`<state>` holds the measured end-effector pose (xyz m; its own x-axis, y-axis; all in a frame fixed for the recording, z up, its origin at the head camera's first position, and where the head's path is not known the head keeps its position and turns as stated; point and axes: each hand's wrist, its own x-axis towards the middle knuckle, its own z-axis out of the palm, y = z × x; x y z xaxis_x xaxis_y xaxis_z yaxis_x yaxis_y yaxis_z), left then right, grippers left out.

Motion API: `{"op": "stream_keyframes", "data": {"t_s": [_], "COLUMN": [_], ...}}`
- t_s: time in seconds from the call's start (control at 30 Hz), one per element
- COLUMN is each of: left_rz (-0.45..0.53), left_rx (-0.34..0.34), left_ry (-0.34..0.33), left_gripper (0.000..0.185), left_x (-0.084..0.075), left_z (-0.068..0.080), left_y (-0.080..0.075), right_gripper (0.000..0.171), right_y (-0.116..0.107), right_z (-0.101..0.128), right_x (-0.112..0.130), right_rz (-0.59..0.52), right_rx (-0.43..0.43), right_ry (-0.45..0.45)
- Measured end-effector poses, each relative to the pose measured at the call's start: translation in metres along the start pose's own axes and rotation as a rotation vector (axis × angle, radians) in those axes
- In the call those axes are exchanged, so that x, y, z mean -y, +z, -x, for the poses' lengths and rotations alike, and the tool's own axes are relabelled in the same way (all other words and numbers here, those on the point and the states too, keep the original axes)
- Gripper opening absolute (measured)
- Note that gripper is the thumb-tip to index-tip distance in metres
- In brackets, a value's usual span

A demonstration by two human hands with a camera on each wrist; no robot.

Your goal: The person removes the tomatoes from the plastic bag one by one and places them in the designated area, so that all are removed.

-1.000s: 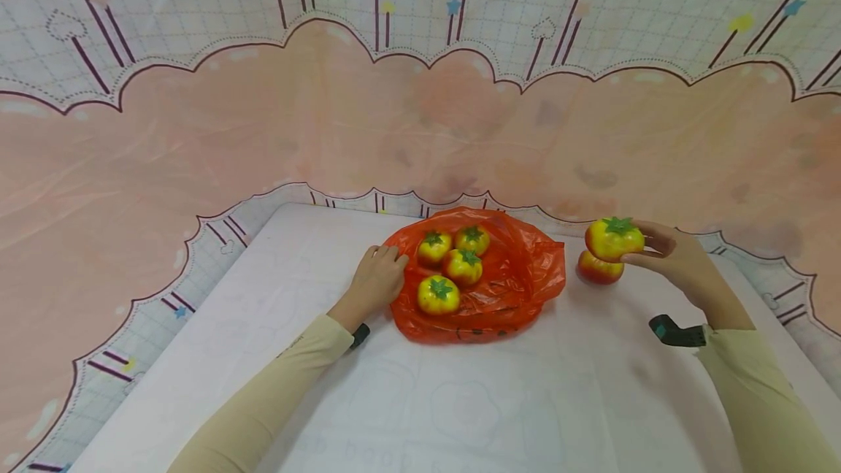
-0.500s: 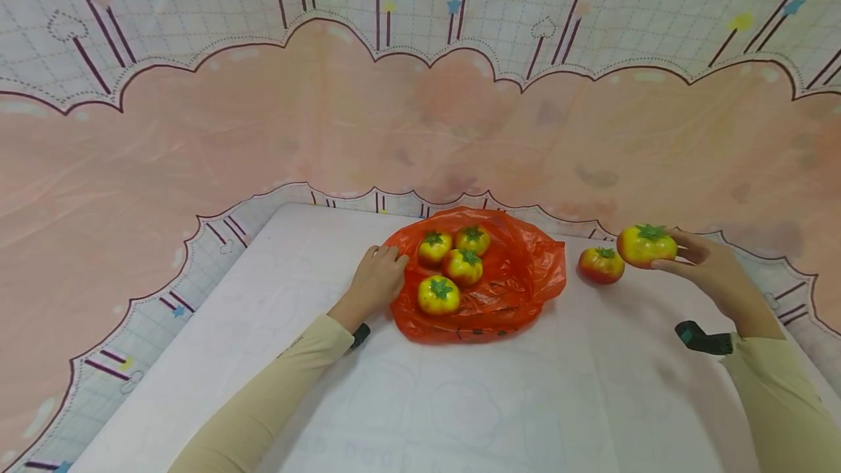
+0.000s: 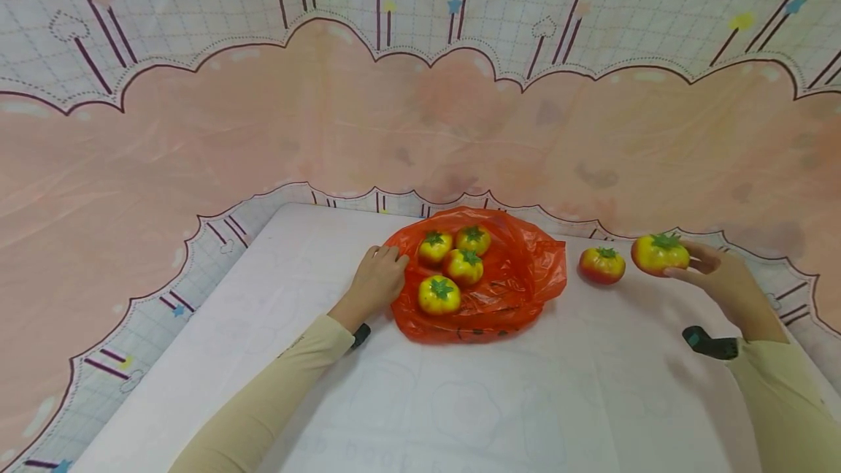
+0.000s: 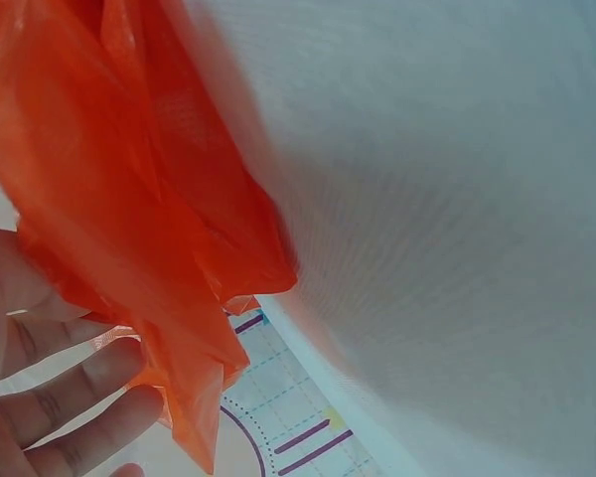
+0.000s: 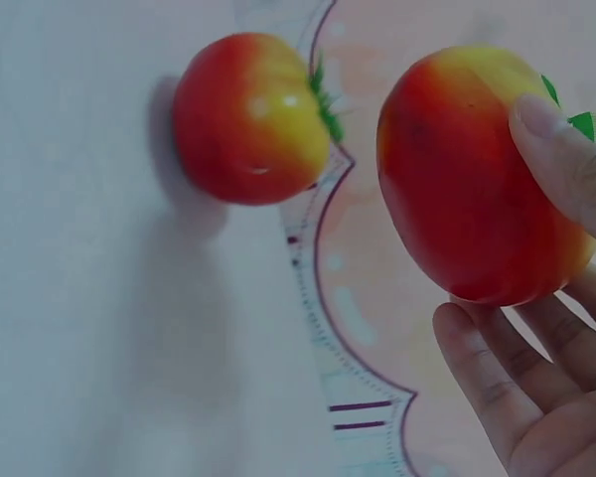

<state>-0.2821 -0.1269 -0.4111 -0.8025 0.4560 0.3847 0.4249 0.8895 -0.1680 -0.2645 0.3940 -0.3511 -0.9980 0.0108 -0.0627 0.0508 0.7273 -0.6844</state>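
A white table [image 3: 460,400] is standing before a pink patterned backdrop. The right hand [image 3: 719,279] is pinching a tomato [image 3: 660,252] between thumb and fingers, just beside a resting tomato [image 3: 601,264]. The left hand [image 3: 376,279] is gripping the orange bag [image 3: 519,276] with curled fingers. Risk: the light pinch is permitting a drop and roll-off.

Backdrop [image 3: 420,122] was pink cloud-print cloth w/ grid, stars & hearts, draped behind & round the table [image 3: 460,407]. Table had white cover, faint outlines. Light soft, even.
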Motion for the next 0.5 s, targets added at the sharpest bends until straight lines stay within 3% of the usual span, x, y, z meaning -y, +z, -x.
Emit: {"op": "stream_keyframes", "data": {"t_s": [0.23,0.5], "left_rz": [0.000,-0.002], "left_rx": [0.002,-0.016], "left_ry": [-0.006,0.000], "left_gripper": [0.020,0.019], "left_x": [0.000,0.001], "left_z": [0.000,0.000], "left_y": [0.000,0.001], "right_gripper": [0.086,0.090], "right_y": [0.010,0.017], "right_z": [-0.017,-0.054], "right_x": [-0.026,-0.086], "right_rz": [-0.084,-0.088], "right_rx": [-0.063,-0.098], "right_ry": [0.052,0.029]}}
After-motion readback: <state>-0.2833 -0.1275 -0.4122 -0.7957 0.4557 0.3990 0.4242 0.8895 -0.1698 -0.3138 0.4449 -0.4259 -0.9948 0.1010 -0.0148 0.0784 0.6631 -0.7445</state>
